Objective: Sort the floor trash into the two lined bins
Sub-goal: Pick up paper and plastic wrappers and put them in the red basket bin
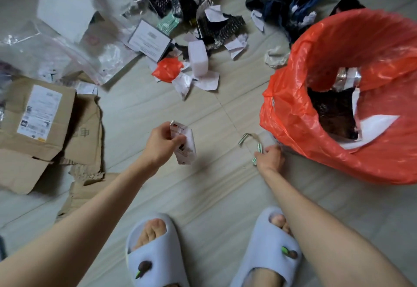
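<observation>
Pinching a striped ribbon [248,144], the right hand [269,159] touches the floor.

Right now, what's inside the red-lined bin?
Inside the red-lined bin: a dark crumpled bag, white paper and a silvery foil scrap. Whatever lies beneath them is covered.

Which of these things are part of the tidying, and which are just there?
Part of the job: small carton in left hand; striped ribbon in right hand; orange-lined bin; cardboard box; paper scraps.

Just there: slippers.
</observation>
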`<state>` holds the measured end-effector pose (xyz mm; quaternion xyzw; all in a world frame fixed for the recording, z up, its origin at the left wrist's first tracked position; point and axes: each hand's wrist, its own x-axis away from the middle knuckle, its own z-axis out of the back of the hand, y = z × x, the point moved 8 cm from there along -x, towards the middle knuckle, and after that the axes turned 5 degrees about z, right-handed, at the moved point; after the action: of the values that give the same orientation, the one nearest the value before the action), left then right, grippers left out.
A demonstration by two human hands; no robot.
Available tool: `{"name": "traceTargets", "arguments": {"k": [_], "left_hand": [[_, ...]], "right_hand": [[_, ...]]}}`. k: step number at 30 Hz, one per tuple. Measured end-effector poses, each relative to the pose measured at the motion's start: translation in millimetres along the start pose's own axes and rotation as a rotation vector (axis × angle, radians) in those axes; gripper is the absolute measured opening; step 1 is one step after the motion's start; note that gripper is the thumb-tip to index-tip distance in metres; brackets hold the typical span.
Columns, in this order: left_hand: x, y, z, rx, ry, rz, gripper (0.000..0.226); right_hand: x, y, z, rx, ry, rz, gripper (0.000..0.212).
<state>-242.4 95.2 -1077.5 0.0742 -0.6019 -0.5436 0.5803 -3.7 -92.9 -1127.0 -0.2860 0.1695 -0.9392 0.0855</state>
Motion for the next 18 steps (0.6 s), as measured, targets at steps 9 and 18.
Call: {"name": "traceTargets", "arguments": {"k": [9,18], "left_hand": [[-0.5,-4.6,-10.2,0.018,-0.023,0.055,0.007],[7.5,-0.9,-11.4,0.137,0.025,0.086,0.011]], "right_hand": [[4.7,-5.3,-8.3,0.063,-0.041,0.066,0.020],[30.5,-31.3,-14.4,0.181,-0.174,0.311,0.019]]}}
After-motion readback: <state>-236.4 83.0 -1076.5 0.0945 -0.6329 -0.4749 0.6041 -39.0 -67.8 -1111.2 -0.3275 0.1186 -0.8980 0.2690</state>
